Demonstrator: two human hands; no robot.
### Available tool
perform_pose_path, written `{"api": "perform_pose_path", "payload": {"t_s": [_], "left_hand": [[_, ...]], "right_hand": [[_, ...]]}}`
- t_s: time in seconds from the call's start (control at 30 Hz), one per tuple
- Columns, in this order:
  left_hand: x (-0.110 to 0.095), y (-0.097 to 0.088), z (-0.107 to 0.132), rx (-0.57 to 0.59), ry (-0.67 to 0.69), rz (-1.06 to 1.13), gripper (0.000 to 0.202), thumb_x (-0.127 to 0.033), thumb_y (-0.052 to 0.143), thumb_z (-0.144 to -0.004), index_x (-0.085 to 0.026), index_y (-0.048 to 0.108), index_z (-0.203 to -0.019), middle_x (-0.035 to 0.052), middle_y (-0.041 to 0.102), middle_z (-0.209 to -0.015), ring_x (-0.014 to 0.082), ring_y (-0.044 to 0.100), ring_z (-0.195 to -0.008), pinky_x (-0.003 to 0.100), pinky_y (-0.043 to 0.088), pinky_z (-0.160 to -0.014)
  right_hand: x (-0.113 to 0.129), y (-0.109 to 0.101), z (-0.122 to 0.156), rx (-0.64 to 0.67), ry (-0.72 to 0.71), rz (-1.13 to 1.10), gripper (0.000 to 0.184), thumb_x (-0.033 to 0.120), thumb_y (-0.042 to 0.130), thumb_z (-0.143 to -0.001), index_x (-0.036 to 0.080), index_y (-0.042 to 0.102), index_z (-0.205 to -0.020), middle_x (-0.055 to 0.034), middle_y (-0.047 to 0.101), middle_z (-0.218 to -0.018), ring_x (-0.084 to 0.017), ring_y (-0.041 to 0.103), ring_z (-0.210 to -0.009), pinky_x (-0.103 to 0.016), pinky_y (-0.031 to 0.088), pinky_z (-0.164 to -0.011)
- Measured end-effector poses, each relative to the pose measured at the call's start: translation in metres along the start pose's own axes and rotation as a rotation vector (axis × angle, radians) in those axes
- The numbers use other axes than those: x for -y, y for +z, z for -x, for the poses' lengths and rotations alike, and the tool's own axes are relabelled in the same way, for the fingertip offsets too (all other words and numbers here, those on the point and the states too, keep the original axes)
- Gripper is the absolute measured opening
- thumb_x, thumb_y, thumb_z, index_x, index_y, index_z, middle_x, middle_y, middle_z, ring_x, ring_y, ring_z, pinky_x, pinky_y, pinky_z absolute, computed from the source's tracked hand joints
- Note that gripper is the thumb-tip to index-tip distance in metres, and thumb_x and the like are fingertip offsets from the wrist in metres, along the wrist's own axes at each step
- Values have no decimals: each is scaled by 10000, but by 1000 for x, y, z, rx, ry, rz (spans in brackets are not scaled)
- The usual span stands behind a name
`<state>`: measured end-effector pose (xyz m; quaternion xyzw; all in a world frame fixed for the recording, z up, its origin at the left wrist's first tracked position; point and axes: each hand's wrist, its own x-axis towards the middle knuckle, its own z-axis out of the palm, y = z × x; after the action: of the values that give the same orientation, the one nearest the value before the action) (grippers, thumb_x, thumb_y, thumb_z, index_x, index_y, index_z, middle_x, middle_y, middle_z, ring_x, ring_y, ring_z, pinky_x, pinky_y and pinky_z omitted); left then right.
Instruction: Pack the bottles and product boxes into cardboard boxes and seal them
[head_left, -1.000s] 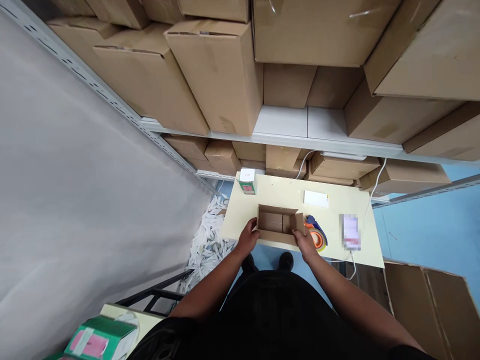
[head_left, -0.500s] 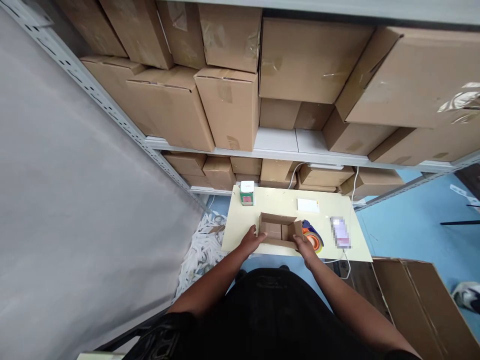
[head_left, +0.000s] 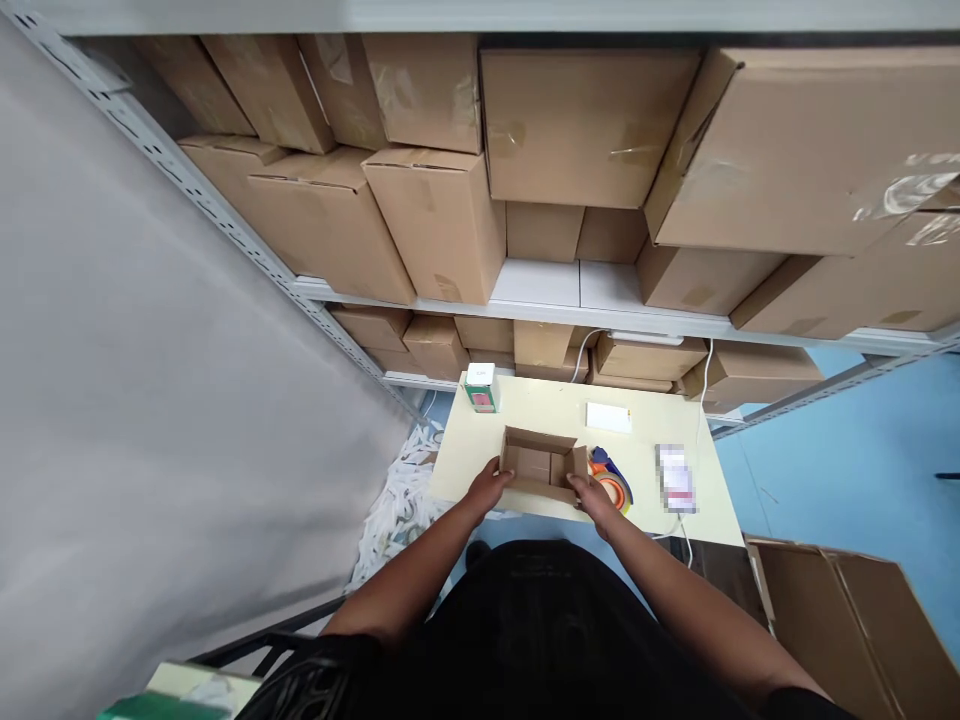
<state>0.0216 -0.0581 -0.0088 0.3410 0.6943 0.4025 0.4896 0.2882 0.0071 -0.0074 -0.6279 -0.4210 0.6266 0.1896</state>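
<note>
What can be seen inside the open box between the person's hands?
The open box shows a brown cardboard floor with a seam across it. Its near wall hides the floor's closest strip; what lies there cannot be told.

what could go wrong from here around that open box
The box, held by the left hand and right hand near the front edge of the table, might slip off. The tape dispenser, close beside the right hand, might get knocked. The cord hanging at the front might snag.
</note>
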Motion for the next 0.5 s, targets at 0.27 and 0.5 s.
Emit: {"api": "perform_pose_path", "payload": {"t_s": [0.27, 0.5], "left_hand": [[-17, 35, 32, -136, -227, 130, 558, -617, 648, -857, -211, 619, -1240, 147, 680, -1286, 286, 648, -1157, 407, 552, -893], [-30, 59, 89, -372, -174, 222, 620, -644, 637, -845, -188, 626, -1266, 126, 727, -1165, 264, 689, -1014, 347, 555, -792]], "right_hand": [[15, -34, -13, 153, -122, 236, 456, 572, 626, -840, 212, 719, -1102, -94, 772, -1076, -292, 713, -1010, -364, 538, -812], [31, -47, -10, 256, -183, 349, 470, 554, 585, -862, 221, 715, -1166, -95, 778, -1126, -310, 719, -1050, -373, 546, -879]]}}
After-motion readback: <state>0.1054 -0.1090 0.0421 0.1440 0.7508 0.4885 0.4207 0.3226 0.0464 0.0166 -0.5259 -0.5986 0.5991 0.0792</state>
